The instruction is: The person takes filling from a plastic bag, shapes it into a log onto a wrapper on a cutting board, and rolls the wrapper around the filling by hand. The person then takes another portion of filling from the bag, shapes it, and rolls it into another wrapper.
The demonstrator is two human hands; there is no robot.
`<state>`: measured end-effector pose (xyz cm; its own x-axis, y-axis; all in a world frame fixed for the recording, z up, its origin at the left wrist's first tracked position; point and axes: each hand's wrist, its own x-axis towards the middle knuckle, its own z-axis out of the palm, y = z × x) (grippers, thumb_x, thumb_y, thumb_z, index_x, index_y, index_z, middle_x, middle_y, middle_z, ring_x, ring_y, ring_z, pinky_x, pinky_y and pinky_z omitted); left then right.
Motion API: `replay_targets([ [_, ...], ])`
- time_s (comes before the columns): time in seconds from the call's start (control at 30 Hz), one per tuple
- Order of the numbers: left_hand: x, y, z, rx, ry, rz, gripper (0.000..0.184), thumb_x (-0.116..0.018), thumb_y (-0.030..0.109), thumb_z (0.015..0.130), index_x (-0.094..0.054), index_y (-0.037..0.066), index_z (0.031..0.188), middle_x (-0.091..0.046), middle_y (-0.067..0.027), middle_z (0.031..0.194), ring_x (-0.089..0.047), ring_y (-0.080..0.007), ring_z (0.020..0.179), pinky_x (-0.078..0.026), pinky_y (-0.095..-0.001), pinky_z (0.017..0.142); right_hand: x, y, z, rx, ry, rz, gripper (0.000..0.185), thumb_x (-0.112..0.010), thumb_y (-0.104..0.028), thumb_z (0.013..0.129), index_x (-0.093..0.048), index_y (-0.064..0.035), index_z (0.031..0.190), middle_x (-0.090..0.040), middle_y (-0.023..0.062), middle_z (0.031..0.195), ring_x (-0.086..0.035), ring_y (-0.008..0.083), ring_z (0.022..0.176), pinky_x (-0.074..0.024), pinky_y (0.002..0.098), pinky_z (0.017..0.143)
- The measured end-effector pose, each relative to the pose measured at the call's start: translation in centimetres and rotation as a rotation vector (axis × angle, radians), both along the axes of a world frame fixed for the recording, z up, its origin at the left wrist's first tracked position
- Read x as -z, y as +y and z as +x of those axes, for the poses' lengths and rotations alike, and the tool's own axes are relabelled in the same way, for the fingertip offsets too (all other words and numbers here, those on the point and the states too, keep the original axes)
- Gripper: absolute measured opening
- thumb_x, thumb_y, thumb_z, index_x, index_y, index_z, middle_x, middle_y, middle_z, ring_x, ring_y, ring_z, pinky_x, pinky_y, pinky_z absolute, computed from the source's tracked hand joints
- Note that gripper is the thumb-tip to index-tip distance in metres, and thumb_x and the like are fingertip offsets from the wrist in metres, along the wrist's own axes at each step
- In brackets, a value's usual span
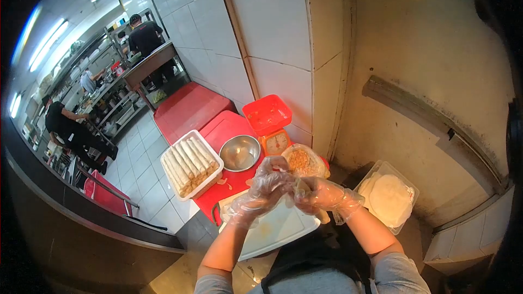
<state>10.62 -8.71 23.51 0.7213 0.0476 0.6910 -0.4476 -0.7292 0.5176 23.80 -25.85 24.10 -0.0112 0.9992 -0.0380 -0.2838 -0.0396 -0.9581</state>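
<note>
My left hand and my right hand, both in clear plastic gloves, meet above a pale cutting board. Their fingers are bent and pinched together around something pale that I cannot make out. Just beyond them sits a plastic bag of shredded orange filling. On the left, a white tub is filled with rows of long pale rolls. A steel bowl stands between that tub and the bag. To the right, round thin wrappers are stacked in a clear plastic container.
Behind the bowl, a red plastic basket rests on an orange dial scale. Red surfaces run along the tiled wall. A stained panel with a handle rises at right. Several people work in the kitchen far left.
</note>
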Motion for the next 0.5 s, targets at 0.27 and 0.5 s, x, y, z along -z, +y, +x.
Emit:
replay_targets([
  [0.27,-3.5,0.2,-1.3,0.122,0.640,-0.851,0.032,-0.070,0.028,0.096,-0.073,-0.001,0.110,-0.068,-0.0029,0.086,-0.060,-0.0110,0.082,-0.048,-0.0248,0.073,1.0,0.1,0.7,-0.124,0.091,-0.027,0.025,-0.067,-0.027,0.094,-0.056,-0.0069,0.104,-0.046,-0.0029,0.070,-0.041,0.0080,0.054,-0.0331,0.0246,0.046],
  [0.5,-3.8,2.0,-0.6,0.240,0.897,-0.791,0.023,-0.078,0.022,0.088,-0.074,0.001,0.098,-0.069,-0.0012,0.082,-0.060,-0.0086,0.075,-0.047,-0.0233,0.067,1.0,0.1,0.6,-0.176,0.014,-0.032,0.019,-0.063,-0.024,0.095,-0.057,-0.0071,0.102,-0.046,-0.0033,0.069,-0.041,0.0074,0.053,-0.0338,0.0251,0.046],
])
